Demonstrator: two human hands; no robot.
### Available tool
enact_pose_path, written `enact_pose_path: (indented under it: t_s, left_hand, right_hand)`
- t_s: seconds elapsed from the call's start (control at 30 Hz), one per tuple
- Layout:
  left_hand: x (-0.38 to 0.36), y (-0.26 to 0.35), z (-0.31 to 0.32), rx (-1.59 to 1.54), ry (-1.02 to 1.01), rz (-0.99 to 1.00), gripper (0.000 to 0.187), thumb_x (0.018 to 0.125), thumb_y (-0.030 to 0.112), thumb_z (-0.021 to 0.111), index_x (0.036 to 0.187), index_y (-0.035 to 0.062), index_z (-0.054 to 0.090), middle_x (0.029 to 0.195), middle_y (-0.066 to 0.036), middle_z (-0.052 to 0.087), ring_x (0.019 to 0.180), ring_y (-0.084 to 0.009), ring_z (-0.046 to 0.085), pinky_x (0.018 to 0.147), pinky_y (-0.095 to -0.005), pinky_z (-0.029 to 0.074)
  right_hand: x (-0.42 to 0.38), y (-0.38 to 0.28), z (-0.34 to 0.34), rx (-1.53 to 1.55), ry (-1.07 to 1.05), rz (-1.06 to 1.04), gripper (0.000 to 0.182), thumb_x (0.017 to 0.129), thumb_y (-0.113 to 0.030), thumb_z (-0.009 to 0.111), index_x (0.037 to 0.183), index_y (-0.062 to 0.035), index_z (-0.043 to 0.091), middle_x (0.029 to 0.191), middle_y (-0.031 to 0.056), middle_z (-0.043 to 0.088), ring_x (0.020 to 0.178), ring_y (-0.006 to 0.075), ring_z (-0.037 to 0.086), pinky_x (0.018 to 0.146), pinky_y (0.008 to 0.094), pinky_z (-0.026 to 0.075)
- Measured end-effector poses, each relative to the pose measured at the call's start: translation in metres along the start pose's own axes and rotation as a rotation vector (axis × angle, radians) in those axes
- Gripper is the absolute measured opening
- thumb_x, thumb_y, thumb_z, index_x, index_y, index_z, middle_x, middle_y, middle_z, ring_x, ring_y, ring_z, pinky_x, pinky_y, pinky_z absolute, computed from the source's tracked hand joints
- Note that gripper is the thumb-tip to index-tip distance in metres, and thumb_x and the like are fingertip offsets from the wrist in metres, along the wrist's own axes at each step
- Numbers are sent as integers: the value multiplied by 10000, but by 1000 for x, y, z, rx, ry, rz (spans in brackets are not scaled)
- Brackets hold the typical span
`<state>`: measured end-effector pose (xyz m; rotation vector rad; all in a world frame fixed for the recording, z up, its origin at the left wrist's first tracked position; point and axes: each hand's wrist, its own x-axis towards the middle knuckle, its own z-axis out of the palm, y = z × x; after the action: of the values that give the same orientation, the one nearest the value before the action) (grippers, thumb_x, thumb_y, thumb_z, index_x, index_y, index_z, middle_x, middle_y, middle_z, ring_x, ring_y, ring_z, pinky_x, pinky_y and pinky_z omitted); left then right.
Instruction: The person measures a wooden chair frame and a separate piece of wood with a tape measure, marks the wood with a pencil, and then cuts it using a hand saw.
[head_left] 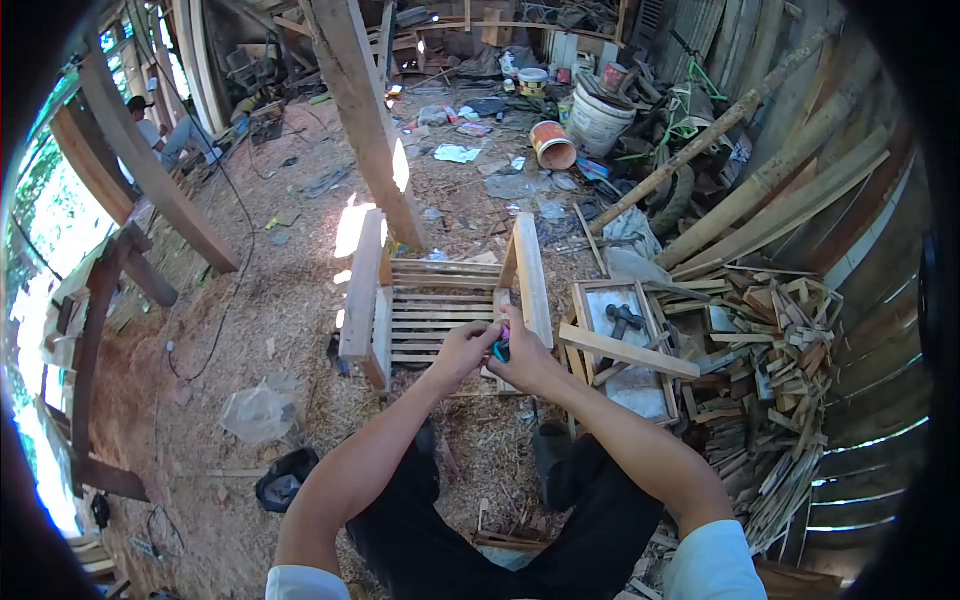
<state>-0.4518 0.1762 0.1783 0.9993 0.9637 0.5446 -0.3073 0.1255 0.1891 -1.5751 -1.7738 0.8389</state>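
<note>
My left hand (467, 352) and my right hand (522, 358) meet in front of me, fingers closed in around a small teal, pink and dark object (501, 350). It is mostly covered by my fingers, so its kind cannot be made out. Just beyond and below them stands a slatted wooden frame (440, 322), like a small bench or chair, with a thick board on its left side (362, 285) and another on its right side (533, 280). Both hands are over the right part of its slats.
At right, a wooden tray (664, 385) holds a hammer-like dark tool (626, 320), with a wood strip (630, 351) lying across it. Scrap wood (770, 390) is piled beyond. A post (368, 130) rises behind the frame. Buckets (600, 118) stand farther back; a person (170, 135) sits far left.
</note>
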Motion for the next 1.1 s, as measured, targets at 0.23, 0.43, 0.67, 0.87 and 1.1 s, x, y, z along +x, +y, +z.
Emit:
enact_pose_path:
  t_s: [0.23,0.43,0.67,0.87,1.1]
  left_hand:
    - [26,5,-15,90,253,268,324,896,291,643,918,-30,675,811,-49,637,782,-116,573,708,-276,452]
    - [20,33,-66,-278,488,389,402,904,388,624,972,-9,612,806,-11,583,718,-86,535,649,-239,439]
    - [18,1,-13,353,202,299,283,868,247,666,1023,11,648,811,-22,617,686,-89,571,588,-263,458]
    - [55,-7,16,541,200,305,261,844,228,670,929,-18,686,686,-39,621,605,-94,557,539,-279,440]
    - [179,8,24,493,601,326,272,776,221,692,917,-11,717,692,-98,670,584,-154,618,581,-320,492]
  right_hand:
    - [-4,0,-7,86,-46,85,668,795,-330,658,1331,-28,398,1102,246,599,1063,412,577,907,426,452]
    - [-23,30,5,165,-289,151,533,815,-354,635,1246,-57,530,1083,176,625,1031,274,601,905,367,447]
    - [-12,24,0,170,-117,398,494,812,-342,604,1195,-37,535,1010,227,626,968,318,614,836,398,462]
    - [4,38,-4,211,35,509,472,796,-346,641,1103,4,564,946,150,637,837,222,615,738,345,484]
    - [24,83,-19,544,-84,682,294,826,-277,602,969,-24,557,821,82,598,569,165,572,469,390,481]
